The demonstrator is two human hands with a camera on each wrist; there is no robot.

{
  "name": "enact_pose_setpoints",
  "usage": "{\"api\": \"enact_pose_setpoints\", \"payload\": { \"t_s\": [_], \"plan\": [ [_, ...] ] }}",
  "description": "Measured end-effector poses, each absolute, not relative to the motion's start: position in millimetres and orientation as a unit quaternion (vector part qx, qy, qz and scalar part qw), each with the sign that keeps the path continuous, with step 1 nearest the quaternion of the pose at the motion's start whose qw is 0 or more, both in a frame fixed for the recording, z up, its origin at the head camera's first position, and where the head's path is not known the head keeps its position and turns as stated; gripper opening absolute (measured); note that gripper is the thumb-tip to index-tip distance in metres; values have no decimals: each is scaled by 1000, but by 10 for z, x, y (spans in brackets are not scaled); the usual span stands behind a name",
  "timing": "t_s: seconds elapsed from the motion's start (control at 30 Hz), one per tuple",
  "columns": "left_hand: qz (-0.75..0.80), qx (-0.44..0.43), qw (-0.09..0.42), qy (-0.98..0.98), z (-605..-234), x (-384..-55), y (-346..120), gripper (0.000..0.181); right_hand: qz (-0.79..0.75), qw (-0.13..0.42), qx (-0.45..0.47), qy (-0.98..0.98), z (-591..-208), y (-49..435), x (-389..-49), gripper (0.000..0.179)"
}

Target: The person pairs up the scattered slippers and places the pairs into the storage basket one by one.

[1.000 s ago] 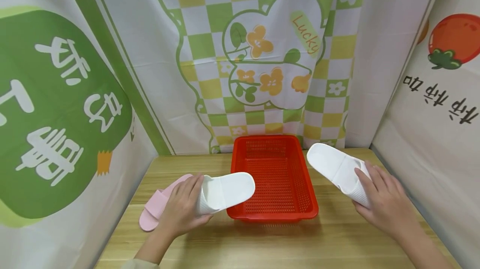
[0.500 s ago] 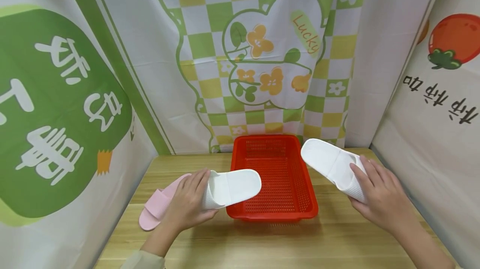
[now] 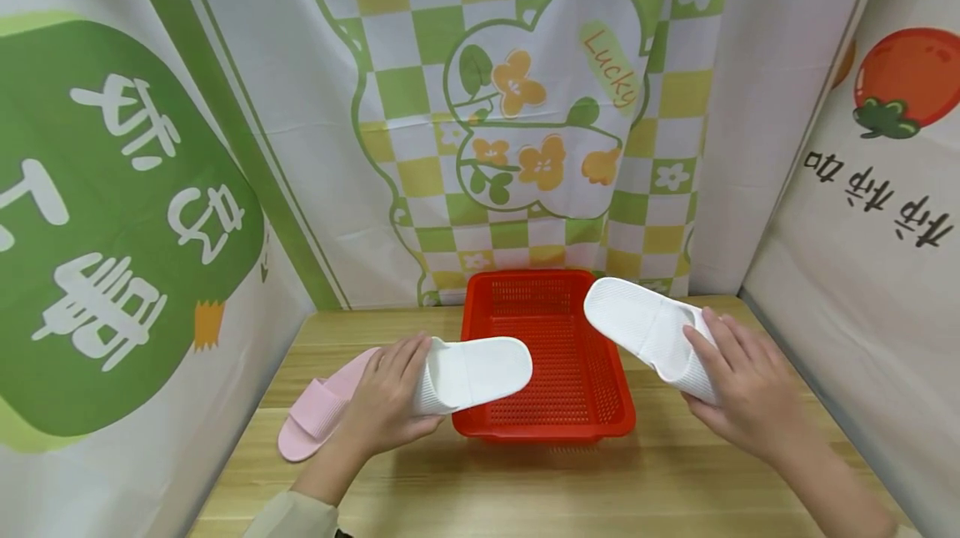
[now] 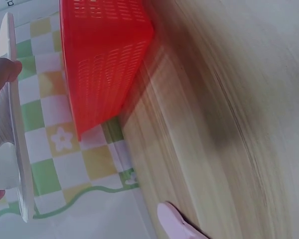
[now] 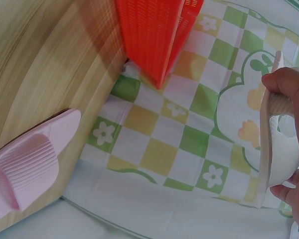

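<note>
My left hand [image 3: 386, 396] grips a white slipper [image 3: 491, 371] by its ribbed strap end; the sole's other end reaches over the left rim of the red basket [image 3: 543, 431]. A second white slipper [image 3: 626, 313] is held the same way in my right hand [image 3: 750, 384], its far end over the basket's right rim. Both slippers are raised above the table. Close to my left hand, and partly behind it, a pink slipper [image 3: 311, 413] lies on the table. Another pink slipper [image 5: 27, 172] shows in the right wrist view; my right hand hides it in the head view.
The wooden table [image 3: 525, 496] carries the basket near its back edge. Printed cloth walls [image 3: 360, 213] stand behind it and on both sides. The basket has perforated sides, and its rim rises above the tabletop.
Both hands have moved inward with the white slippers, the left one rightward and the right one leftward, bringing them closer to the basket's middle. The basket and left pink slipper have not moved.
</note>
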State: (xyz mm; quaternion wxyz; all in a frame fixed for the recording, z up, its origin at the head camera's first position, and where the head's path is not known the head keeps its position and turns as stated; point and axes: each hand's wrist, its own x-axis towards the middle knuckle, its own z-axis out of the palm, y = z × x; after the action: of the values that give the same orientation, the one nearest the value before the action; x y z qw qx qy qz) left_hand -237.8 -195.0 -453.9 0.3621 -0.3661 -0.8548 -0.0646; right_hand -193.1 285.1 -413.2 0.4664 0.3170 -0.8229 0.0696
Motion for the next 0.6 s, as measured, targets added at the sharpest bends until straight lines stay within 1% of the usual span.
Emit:
{"api": "enact_pose_setpoints", "payload": {
  "t_s": [0.13,0.47,0.6],
  "plan": [
    [-66,-374,367,-849,-4522,-2399,-1914,103,73,461,329,-821,-4134,2811,-1934,66],
    [-58,-387,359,-847,-4495,-2437,-1818,105,80,438,345,-826,-4148,2713,-1926,67],
    [-59,-393,356,-846,-4491,-2460,-1782,105,81,437,351,-824,-4152,2674,-1923,66]
  ]
}}
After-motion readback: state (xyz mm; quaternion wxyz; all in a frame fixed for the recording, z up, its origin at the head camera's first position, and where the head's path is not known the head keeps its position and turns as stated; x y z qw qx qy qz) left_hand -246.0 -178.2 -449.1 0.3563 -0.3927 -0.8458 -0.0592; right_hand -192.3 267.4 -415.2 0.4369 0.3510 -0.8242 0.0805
